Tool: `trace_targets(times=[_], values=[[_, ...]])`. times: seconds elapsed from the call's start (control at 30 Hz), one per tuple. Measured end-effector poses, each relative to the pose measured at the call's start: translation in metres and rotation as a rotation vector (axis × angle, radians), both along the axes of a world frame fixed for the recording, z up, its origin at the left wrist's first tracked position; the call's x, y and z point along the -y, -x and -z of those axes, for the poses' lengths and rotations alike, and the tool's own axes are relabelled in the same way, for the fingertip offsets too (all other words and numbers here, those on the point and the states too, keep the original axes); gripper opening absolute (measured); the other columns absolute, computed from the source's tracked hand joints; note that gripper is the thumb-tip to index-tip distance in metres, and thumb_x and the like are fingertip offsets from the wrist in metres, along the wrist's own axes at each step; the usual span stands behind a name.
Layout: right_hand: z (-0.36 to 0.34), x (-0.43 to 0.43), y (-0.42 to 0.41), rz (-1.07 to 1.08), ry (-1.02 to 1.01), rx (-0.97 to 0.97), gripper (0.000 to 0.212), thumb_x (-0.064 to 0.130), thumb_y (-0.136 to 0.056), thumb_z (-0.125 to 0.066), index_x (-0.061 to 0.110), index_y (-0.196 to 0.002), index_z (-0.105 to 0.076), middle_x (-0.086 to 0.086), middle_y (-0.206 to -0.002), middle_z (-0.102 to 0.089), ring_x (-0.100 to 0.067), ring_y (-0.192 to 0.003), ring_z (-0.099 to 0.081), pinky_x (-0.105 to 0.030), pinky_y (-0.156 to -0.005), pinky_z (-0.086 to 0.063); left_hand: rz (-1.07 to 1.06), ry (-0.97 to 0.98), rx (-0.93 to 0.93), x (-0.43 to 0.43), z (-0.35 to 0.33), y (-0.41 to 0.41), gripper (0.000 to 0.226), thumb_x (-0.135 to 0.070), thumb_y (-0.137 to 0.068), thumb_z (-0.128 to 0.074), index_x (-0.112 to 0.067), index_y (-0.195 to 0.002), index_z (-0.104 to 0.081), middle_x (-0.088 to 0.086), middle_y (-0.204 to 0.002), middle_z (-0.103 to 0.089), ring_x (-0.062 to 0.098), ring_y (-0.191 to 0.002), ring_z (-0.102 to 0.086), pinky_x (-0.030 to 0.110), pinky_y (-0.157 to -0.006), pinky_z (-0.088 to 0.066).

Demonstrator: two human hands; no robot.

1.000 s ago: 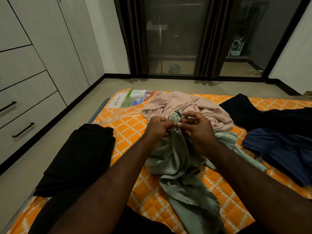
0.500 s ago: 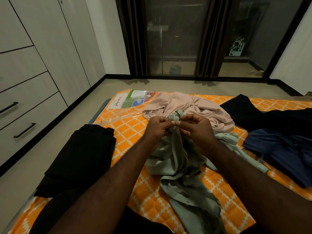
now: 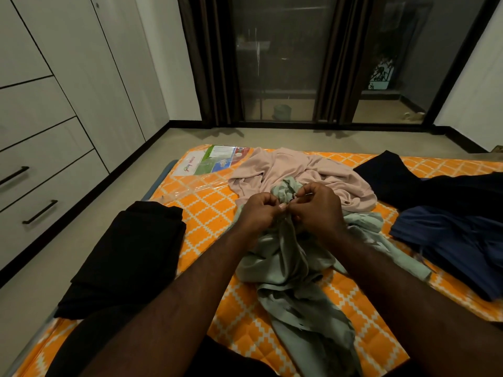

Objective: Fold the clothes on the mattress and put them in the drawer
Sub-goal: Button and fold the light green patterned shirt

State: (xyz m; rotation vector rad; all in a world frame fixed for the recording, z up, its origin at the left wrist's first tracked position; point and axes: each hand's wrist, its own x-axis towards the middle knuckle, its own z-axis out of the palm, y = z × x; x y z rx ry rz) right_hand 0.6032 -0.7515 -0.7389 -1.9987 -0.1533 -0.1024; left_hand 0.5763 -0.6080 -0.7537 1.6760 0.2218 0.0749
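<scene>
Both hands met at mid-frame: the left hand point(image 3: 257, 210) and right hand point(image 3: 318, 210) each pinched a bunched edge of the pale green shirt point(image 3: 294, 270), which lay crumpled on the orange mattress point(image 3: 206, 213) before a pink garment point(image 3: 304, 172). Closed drawers point(image 3: 40, 191) stood left.

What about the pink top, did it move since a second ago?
No, it has not moved. The pink top still lies just right of the printed label on the mattress.
</scene>
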Motion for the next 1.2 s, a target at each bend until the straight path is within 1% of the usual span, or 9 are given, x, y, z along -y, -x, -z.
trace_targets(times=[0.1,0.2,0.33,0.53,0.6,0.73,0.87,1.07,1.2], values=[[0.000,0.001,0.000,-0.016,0.017,-0.003,0.035,0.011,-0.075,-0.084,0.024,-0.094,-0.057,-0.001,-0.076,-0.074,-0.016,-0.069,-0.073,-0.049,-0.063,-0.062,-0.009,0.001,-0.004,0.002,0.000,0.000,0.014,-0.010,-0.096,-0.066,-0.014,-0.084,-0.059,0.011,-0.085,-0.062,0.020,-0.078,-0.060,0.028,-0.059,-0.047],[-0.003,0.003,0.001,-0.069,-0.154,-0.101,0.045,0.005,-0.081,-0.080,0.025,-0.103,-0.047,-0.008,-0.086,-0.073,-0.030,-0.080,-0.074,-0.059,-0.067,-0.061,-0.037,0.044,0.035,0.002,-0.003,0.002,0.016,-0.006,-0.095,-0.065,-0.013,-0.083,-0.059,0.011,-0.083,-0.064,0.017,-0.074,-0.062,0.024,-0.055,-0.049],[-0.005,0.004,0.003,-0.089,-0.261,-0.158,0.052,0.004,-0.081,-0.080,0.022,-0.109,-0.041,-0.009,-0.085,-0.071,-0.036,-0.079,-0.072,-0.063,-0.066,-0.058,-0.083,0.034,0.097,0.003,-0.001,0.001,0.014,-0.003,-0.091,-0.070,-0.011,-0.082,-0.063,0.011,-0.078,-0.066,0.020,-0.071,-0.063,0.033,-0.061,-0.052],[-0.004,-0.001,0.005,-0.040,0.108,0.144,0.033,0.008,-0.085,-0.070,0.017,-0.103,-0.043,-0.003,-0.076,-0.067,-0.021,-0.068,-0.067,-0.046,-0.063,-0.057,-0.171,0.009,0.135,0.012,0.005,-0.001,0.016,-0.003,-0.088,-0.073,-0.012,-0.077,-0.064,0.022,-0.084,-0.068,0.032,-0.080,-0.067,0.054,-0.080,-0.058],[-0.004,-0.003,0.006,-0.038,0.146,0.199,0.030,0.006,-0.086,-0.067,0.015,-0.102,-0.043,-0.004,-0.077,-0.065,-0.020,-0.068,-0.065,-0.044,-0.061,-0.055,-0.172,0.030,0.136,0.013,0.005,-0.002,0.015,-0.004,-0.090,-0.071,-0.012,-0.079,-0.063,0.022,-0.084,-0.067,0.033,-0.080,-0.066,0.052,-0.078,-0.058],[-0.006,-0.005,0.006,-0.003,0.105,0.153,0.028,0.007,-0.088,-0.066,0.017,-0.100,-0.044,-0.002,-0.076,-0.064,-0.017,-0.067,-0.062,-0.031,-0.054,-0.046,-0.195,0.067,0.136,0.021,0.003,-0.001,0.017,-0.007,-0.096,-0.064,-0.013,-0.083,-0.055,0.006,-0.075,-0.056,0.013,-0.067,-0.054,0.030,-0.060,-0.049],[-0.002,-0.008,0.010,0.007,0.114,0.210,0.024,0.003,-0.087,-0.063,0.015,-0.097,-0.045,0.000,-0.073,-0.059,-0.014,-0.062,-0.056,-0.019,-0.049,-0.038,-0.274,-0.023,0.125,0.031,0.007,-0.003,0.013,-0.010,-0.097,-0.061,-0.014,-0.087,-0.053,0.006,-0.081,-0.058,0.016,-0.073,-0.054,0.037,-0.065,-0.049],[0.004,-0.008,0.016,-0.075,0.242,0.372,0.018,0.003,-0.093,-0.061,0.012,-0.099,-0.047,-0.004,-0.082,-0.060,-0.016,-0.072,-0.059,-0.032,-0.057,-0.049,-0.414,-0.124,0.126,0.040,0.010,0.000,0.010,-0.010,-0.095,-0.061,-0.010,-0.087,-0.055,0.002,-0.077,-0.059,0.014,-0.069,-0.052,0.035,-0.064,-0.047],[0.005,-0.007,0.010,-0.094,0.183,0.255,0.024,0.002,-0.091,-0.064,0.015,-0.096,-0.045,-0.005,-0.082,-0.062,-0.017,-0.073,-0.061,-0.024,-0.057,-0.046,-0.400,-0.070,0.088,0.035,0.010,-0.001,0.012,-0.010,-0.093,-0.062,-0.013,-0.085,-0.054,0.004,-0.079,-0.060,0.018,-0.074,-0.055,0.042,-0.070,-0.052]])
